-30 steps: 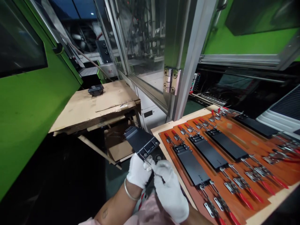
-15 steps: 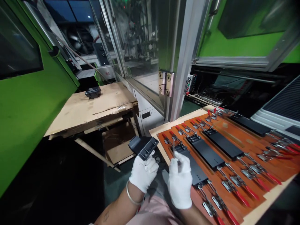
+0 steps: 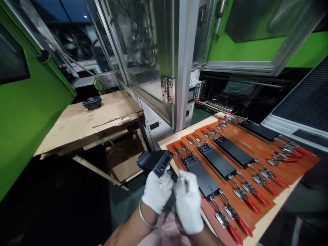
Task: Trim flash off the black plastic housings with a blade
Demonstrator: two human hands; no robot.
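Gripping a black plastic panel [image 3: 159, 163] in the gloved left hand [image 3: 156, 191], gloved right hand [image 3: 188, 208] pinching a slim metal tool [image 3: 186, 186]

We see a dim factory scene, with one small ceiling lamp [image 3: 85, 16] glinting through the glass door [image 3: 135, 44], pale light on the cardboard-topped table [image 3: 87, 126], and the floor [image 3: 123, 201] in deep shadow. The white gloves on the left hand [image 3: 157, 191] and right hand [image 3: 188, 201] are the brightest patches, the right one softly blurred, while the black part [image 3: 160, 164] looks fairly sharp. Toward the edges we notice the green machine panel [image 3: 30, 119] and aluminium door frame [image 3: 184, 58] bending with wide-lens distortion, while small highlights glint on the steel clamps [image 3: 239, 194] across the orange board [image 3: 289, 167].
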